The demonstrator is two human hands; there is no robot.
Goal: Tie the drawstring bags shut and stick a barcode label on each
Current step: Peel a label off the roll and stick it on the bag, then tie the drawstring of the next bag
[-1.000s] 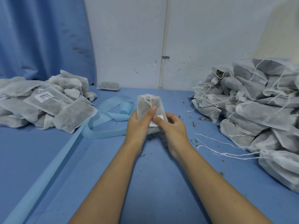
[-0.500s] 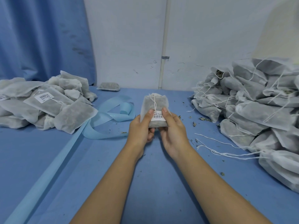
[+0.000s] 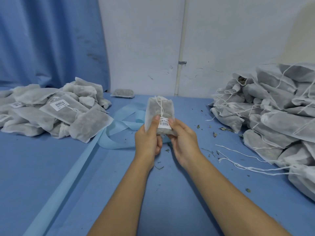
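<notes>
one: both hands hold a single drawstring bag [image 3: 160, 108] upright above the middle of the table [image 3: 170, 193]. what matters now?

two: the barcode label [image 3: 164, 123] sits low on the bag's near face. the left hand [image 3: 148, 138] and right hand [image 3: 183, 138] grip the bag's lower part from either side, fingers curled behind it, with a thumb tip at each side edge of the label. i'd press from the middle outward, so no corner lifts off the soft fabric.

one: and the drawstring [image 3: 161, 106]?

two: it hangs down the front from the gathered top, and its end reaches the label. i can't tell whether it runs under the label. i'd check that the knot is snug.

one: then where does it go?

two: the pile at the left [image 3: 51, 113] shows labels and the pile at the right [image 3: 272, 113] trails loose strings, so left looks like the place.
</notes>
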